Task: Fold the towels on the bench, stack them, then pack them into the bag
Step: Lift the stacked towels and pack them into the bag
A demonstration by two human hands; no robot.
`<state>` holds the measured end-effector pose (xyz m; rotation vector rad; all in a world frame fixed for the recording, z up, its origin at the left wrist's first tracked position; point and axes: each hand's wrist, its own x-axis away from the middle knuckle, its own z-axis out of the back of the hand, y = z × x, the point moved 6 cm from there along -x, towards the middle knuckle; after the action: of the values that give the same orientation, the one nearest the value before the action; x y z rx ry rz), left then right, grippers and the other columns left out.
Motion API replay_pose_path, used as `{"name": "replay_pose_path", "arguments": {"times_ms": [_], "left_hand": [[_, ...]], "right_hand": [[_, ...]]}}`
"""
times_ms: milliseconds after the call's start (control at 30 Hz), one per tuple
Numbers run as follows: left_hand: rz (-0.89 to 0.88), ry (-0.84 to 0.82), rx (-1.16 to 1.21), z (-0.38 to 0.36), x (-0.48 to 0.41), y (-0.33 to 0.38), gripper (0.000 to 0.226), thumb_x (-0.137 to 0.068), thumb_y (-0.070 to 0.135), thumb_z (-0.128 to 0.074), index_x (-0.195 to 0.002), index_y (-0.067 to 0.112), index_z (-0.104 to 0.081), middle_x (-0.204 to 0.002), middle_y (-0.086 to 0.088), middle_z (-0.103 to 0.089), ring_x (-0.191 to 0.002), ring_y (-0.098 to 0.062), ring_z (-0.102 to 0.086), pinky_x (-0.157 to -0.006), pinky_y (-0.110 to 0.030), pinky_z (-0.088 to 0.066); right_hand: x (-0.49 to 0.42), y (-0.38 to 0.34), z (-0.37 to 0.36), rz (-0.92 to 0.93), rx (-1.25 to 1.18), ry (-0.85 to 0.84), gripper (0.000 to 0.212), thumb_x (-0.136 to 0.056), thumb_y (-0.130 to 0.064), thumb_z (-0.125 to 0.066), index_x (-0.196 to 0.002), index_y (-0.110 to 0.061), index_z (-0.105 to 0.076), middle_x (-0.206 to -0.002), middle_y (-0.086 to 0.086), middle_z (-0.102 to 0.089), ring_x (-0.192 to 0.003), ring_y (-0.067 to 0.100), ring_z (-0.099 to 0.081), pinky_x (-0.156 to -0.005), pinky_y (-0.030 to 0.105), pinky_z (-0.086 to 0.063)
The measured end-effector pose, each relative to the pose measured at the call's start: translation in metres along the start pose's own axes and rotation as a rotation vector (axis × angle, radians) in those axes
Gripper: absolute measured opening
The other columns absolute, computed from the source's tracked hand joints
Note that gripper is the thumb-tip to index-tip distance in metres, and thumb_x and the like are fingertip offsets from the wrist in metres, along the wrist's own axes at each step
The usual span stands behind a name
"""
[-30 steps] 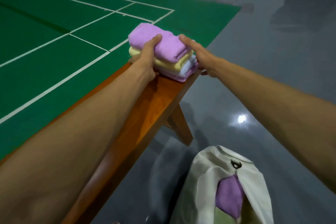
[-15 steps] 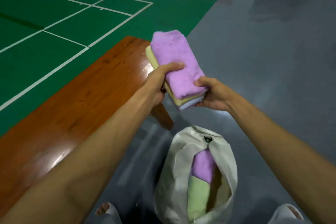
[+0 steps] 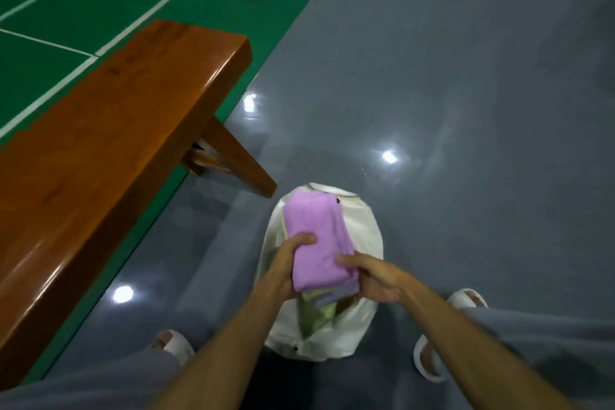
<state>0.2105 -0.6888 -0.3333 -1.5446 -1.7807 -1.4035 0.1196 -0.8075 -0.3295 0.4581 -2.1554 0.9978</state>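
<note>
A stack of folded towels (image 3: 316,243), purple on top with yellow and pale layers below, hangs right over the open white bag (image 3: 362,233) on the grey floor. My left hand (image 3: 289,263) grips the stack's left side with the thumb on top. My right hand (image 3: 369,276) holds its near right corner. Inside the bag a green towel (image 3: 324,311) shows under the stack. The wooden bench (image 3: 109,143) stretches to the left with no towels on the part in view.
The bench's slanted leg (image 3: 239,160) reaches down close to the bag's far side. My feet in white sandals, one (image 3: 173,346) on the left and one (image 3: 432,356) on the right, flank the bag. Green court flooring (image 3: 100,0) lies beyond the bench.
Both hands have carried the towel stack off the bench end, down and toward me, until it sits over the bag's opening. My view has tilted down.
</note>
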Motion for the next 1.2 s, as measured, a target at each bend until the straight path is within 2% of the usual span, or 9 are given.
{"name": "replay_pose_path", "arguments": {"times_ms": [133, 267, 500, 600, 667, 767, 867, 1033, 1200], "left_hand": [[0.072, 0.056, 0.165, 0.026, -0.027, -0.034, 0.029, -0.095, 0.023, -0.051, -0.100, -0.002, -0.065, -0.083, -0.016, -0.074, -0.081, -0.033, -0.065, -0.069, -0.037, -0.052], [0.124, 0.025, 0.078, 0.028, -0.059, -0.063, 0.046, -0.072, 0.019, -0.071, -0.114, 0.000, -0.065, -0.105, -0.021, -0.071, -0.099, -0.037, -0.067, -0.096, -0.049, -0.054], [0.224, -0.129, 0.030, -0.002, -0.103, -0.081, 0.036, -0.087, 0.009, -0.043, -0.104, -0.003, -0.072, -0.097, -0.022, -0.072, -0.090, -0.035, -0.069, -0.101, -0.045, -0.050], [0.243, -0.075, -0.205, -0.007, -0.117, -0.085, 0.016, -0.092, 0.014, -0.054, -0.093, 0.008, -0.069, -0.071, -0.006, -0.074, -0.075, -0.026, -0.067, -0.080, -0.036, -0.056], [0.202, -0.013, -0.298, -0.010, -0.128, -0.089, 0.008, -0.086, 0.019, -0.065, -0.089, 0.012, -0.067, -0.069, -0.005, -0.074, -0.076, -0.025, -0.068, -0.071, -0.032, -0.057], [0.090, 0.057, -0.320, -0.008, -0.149, -0.102, 0.016, -0.085, 0.017, -0.069, -0.101, 0.013, -0.071, -0.105, -0.018, -0.076, -0.099, -0.030, -0.071, -0.085, -0.035, -0.059], [-0.001, 0.112, -0.329, -0.007, -0.149, -0.106, 0.012, -0.087, 0.011, -0.068, -0.094, 0.020, -0.071, -0.092, -0.002, -0.077, -0.091, -0.022, -0.074, -0.089, -0.036, -0.059], [-0.069, 0.099, -0.408, 0.000, -0.141, -0.101, 0.026, -0.073, 0.029, -0.080, -0.098, 0.023, -0.074, -0.089, -0.001, -0.077, -0.091, -0.023, -0.075, -0.090, -0.041, -0.061], [-0.028, 0.047, -0.314, 0.012, -0.139, -0.094, 0.037, -0.084, -0.003, -0.070, -0.113, 0.016, -0.059, -0.098, -0.001, -0.068, -0.089, -0.018, -0.069, -0.078, -0.031, -0.059]], "right_hand": [[-0.036, 0.016, 0.044, -0.187, -0.033, 0.302, 0.072, -0.097, -0.068, -0.041, -0.123, -0.006, -0.065, -0.121, 0.018, -0.071, -0.112, 0.034, -0.066, -0.094, 0.046, -0.052], [-0.063, 0.019, 0.054, -0.279, 0.143, 0.462, 0.050, -0.099, -0.054, -0.041, -0.091, -0.017, -0.074, -0.085, 0.008, -0.077, -0.088, 0.028, -0.068, -0.075, 0.033, -0.052], [-0.073, 0.020, 0.074, 0.022, 0.237, 0.889, 0.065, -0.089, -0.059, -0.033, -0.133, -0.018, -0.060, -0.129, 0.011, -0.065, -0.114, 0.035, -0.063, -0.102, 0.048, -0.052], [-0.062, 0.030, 0.078, 0.052, 0.309, 0.956, 0.055, -0.102, -0.053, -0.036, -0.144, -0.020, -0.048, -0.139, 0.009, -0.059, -0.124, 0.034, -0.057, -0.109, 0.045, -0.044], [-0.057, 0.040, 0.079, 0.069, 0.389, 0.961, 0.052, -0.103, -0.048, -0.039, -0.148, -0.022, -0.041, -0.142, 0.011, -0.056, -0.127, 0.033, -0.055, -0.109, 0.040, -0.042], [-0.049, 0.052, 0.075, 0.101, 0.526, 0.952, 0.054, -0.103, -0.039, -0.042, -0.155, -0.026, -0.033, -0.147, 0.010, -0.053, -0.131, 0.034, -0.052, -0.110, 0.040, -0.039], [-0.045, 0.055, 0.074, 0.142, 0.550, 0.894, 0.070, -0.091, -0.055, -0.037, -0.157, -0.031, -0.029, -0.151, 0.003, -0.050, -0.135, 0.031, -0.050, -0.115, 0.045, -0.038], [-0.053, 0.039, 0.080, 0.183, 0.233, 0.768, 0.055, -0.080, -0.064, -0.047, -0.116, -0.028, -0.070, -0.112, 0.000, -0.074, -0.108, 0.020, -0.068, -0.103, 0.047, -0.051], [-0.083, 0.022, 0.094, 0.142, 0.276, 0.670, 0.048, -0.098, -0.049, -0.042, -0.109, -0.013, -0.071, -0.107, 0.002, -0.074, -0.107, 0.019, -0.066, -0.103, 0.039, -0.047]]}}
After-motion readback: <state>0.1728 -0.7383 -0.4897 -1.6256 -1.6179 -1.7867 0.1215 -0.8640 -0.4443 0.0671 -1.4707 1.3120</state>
